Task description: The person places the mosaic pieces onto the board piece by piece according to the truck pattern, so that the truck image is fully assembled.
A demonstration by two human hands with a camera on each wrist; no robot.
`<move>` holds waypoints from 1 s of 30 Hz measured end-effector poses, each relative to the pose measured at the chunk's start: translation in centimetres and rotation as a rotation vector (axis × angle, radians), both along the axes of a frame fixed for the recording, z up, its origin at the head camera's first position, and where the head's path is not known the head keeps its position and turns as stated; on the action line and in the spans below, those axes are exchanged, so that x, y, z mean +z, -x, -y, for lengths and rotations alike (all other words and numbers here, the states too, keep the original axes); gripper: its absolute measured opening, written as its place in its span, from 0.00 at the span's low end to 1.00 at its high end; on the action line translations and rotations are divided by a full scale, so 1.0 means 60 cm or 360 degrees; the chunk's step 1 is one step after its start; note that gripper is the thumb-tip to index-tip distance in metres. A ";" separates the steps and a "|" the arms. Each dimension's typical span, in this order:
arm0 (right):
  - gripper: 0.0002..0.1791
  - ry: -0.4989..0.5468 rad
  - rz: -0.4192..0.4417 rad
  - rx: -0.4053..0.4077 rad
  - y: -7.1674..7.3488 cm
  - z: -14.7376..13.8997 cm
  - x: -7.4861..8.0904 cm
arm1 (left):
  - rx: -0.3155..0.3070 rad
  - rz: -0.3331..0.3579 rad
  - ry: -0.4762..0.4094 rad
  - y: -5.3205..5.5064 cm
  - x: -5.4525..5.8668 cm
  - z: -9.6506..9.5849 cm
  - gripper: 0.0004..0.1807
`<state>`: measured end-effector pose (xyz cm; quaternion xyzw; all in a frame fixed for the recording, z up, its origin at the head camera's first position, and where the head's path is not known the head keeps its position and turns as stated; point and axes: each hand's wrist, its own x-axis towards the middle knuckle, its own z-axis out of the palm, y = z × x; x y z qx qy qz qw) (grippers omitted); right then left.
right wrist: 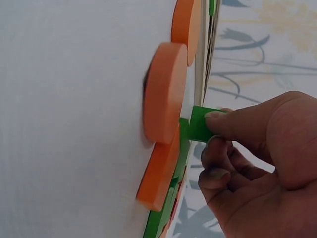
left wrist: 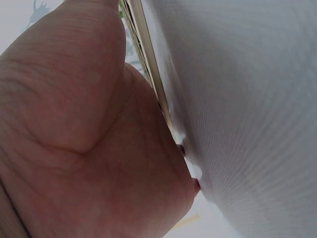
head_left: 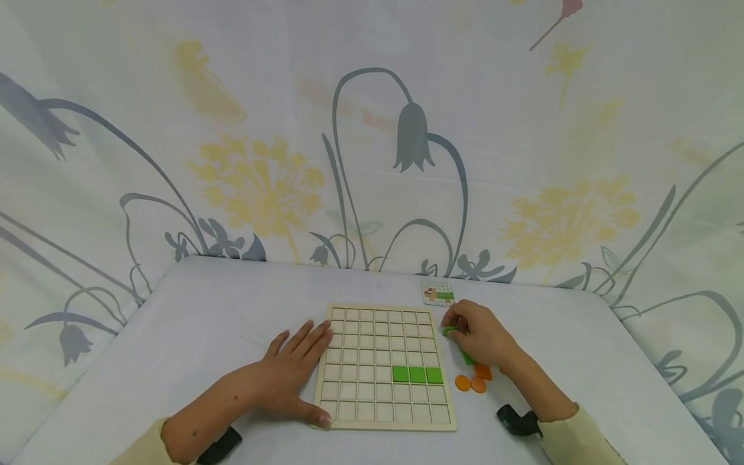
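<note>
A wooden grid board [head_left: 356, 392] lies on the white table, with several green square tiles [head_left: 417, 374] in a row at its right side. My left hand [head_left: 290, 374] is spread flat along the board's left edge, fingertips and thumb touching the frame. Beyond the right edge, my right hand [head_left: 479, 332] pinches a green square tile [right wrist: 199, 124] between thumb and fingers. Below that hand are orange round pieces [right wrist: 166, 94], an orange square tile [right wrist: 159, 176] and more green tiles [right wrist: 161, 218], partly hidden by the hand in the head view.
A small picture card [head_left: 438, 293] lies behind the board's top right corner. Dark wrist devices [head_left: 517, 421] sit at both forearms. A flower-patterned cloth [head_left: 372, 194] rises behind the table [head_left: 221, 310].
</note>
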<state>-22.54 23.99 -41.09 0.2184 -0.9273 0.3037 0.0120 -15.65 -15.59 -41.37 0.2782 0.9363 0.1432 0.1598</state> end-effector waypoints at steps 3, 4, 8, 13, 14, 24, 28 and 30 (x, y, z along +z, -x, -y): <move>0.09 -0.0002 -0.0018 0.0018 -0.004 0.008 0.004 | -0.0003 0.0000 -0.0013 -0.001 0.000 0.001 0.76; 0.09 0.0004 -0.0025 0.0028 -0.006 0.011 0.005 | -0.0005 0.0000 -0.0016 -0.001 -0.001 0.001 0.76; 0.09 0.0063 -0.0033 0.0107 -0.014 0.025 0.007 | -0.0006 0.0000 -0.0024 -0.001 -0.001 0.001 0.76; 0.10 0.0157 -0.0021 0.0226 -0.030 0.047 0.009 | -0.0012 -0.0008 -0.0024 -0.001 0.000 0.001 0.76; 0.10 0.0176 -0.0012 0.0246 -0.033 0.052 0.010 | -0.0013 -0.0010 -0.0023 -0.001 0.001 0.001 0.76; 0.10 0.0268 0.0111 0.0364 -0.061 0.106 0.010 | 0.0003 0.0003 -0.0014 -0.003 0.003 -0.001 0.76; 0.09 0.0310 0.0153 0.0415 -0.069 0.120 0.009 | 0.0003 0.0020 -0.0041 -0.001 0.001 0.000 0.76; 0.09 0.0322 0.0194 0.0431 -0.072 0.125 0.009 | -0.0012 0.0022 -0.0055 0.000 -0.002 0.002 0.76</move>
